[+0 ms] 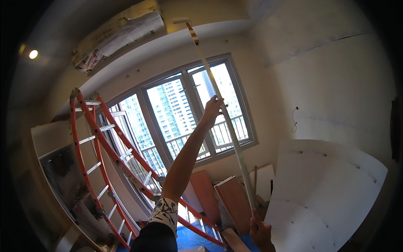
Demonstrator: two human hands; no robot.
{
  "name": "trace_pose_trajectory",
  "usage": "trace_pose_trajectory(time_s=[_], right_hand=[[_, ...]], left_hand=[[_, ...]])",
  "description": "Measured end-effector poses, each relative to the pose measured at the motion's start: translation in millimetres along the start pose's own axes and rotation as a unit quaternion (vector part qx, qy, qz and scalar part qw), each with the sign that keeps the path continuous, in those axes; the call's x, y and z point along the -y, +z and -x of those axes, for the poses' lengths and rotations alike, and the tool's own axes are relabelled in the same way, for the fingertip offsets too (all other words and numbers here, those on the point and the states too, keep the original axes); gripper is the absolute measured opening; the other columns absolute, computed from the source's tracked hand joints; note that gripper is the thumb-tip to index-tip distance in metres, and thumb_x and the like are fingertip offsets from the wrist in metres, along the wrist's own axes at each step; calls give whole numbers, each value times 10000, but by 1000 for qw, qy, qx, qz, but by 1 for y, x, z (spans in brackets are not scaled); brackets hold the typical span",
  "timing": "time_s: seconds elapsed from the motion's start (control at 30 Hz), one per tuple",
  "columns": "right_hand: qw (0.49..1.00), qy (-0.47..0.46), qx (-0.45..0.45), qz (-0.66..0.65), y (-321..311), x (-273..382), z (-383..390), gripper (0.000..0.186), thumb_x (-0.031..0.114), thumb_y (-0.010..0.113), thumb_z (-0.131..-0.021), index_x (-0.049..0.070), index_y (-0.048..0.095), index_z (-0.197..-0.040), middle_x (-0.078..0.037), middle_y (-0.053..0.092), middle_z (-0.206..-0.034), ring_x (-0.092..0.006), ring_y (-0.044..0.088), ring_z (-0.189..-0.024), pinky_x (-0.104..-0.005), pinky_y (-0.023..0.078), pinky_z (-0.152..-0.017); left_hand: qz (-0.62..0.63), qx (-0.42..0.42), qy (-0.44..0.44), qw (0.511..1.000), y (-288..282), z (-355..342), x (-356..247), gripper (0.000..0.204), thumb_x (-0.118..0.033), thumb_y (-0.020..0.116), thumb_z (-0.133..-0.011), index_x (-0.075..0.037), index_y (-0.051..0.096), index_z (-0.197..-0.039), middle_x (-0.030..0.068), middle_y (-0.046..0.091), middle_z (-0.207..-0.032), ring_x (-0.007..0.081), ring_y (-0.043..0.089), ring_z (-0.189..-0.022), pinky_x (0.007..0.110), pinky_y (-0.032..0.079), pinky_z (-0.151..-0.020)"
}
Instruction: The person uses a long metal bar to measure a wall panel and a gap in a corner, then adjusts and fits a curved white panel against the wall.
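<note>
1. Pole [222, 113]: long, pale, slanting from low right of centre up to the ceiling [201, 12]. Its top carries a small roller [181, 20] that seems to touch the ceiling; a striped section sits just below the roller.
2. Left hand [213, 108]: arm raised, fingers closed round the pole at mid-length, in front of the window [189, 113].
3. Right hand [260, 233]: at the lower edge, closed on the pole's lower end.
4. Room: pale ceiling and walls, bare. A wrapped, boxed unit [117, 33] hangs at the ceiling upper left; a lamp [33, 54] glows at far left. A loose wire [295, 117] hangs from the right wall.
5. Window: wide, multi-pane, with a railing and towers outside.
6. Floor: blue sheet [193, 239] low centre.
7. Edges, left: a red ladder [105, 159] leans from upper left to the floor, just beside the left arm; a shelf unit [54, 168] stands behind it.
8. Edges, right: large white panels [327, 189] lean against the wall, near the right hand. Brown boards [222, 197] stand under the window, behind the pole.
9. Open room: mostly above, between ladder and right wall.
</note>
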State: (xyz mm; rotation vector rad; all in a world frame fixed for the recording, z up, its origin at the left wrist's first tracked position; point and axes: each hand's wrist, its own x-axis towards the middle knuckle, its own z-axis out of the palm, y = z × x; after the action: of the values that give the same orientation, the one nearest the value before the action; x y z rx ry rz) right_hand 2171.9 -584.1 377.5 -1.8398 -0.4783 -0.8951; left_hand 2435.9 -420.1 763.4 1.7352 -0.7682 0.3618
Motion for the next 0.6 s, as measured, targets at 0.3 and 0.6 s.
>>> trace_pose_trajectory(time_s=[0.3,0.6], right_hand=[[998,-1,25,53,-58,-49,-126,479,158,507,-994,138,450,-1469,-144,454,-513,-197,452,-406,-356,423,-469],[993,-80,-20,84,-124,-51,-316,462,209,452,-1024,183,432,-1484,-127,466,-496,-150,455,-416,-387,472,-537]], left_hand=[[-93,-172,-177,965,50,302,182,596,-263,684,-931,-36,436,-1423,135,547,-1324,215,598,-1110,328,533,-840],[39,-220,-582,782,97,647,296,741,-253,786,-845,35,408,-1413,157,636,-1151,242,674,-929,341,579,-728]])
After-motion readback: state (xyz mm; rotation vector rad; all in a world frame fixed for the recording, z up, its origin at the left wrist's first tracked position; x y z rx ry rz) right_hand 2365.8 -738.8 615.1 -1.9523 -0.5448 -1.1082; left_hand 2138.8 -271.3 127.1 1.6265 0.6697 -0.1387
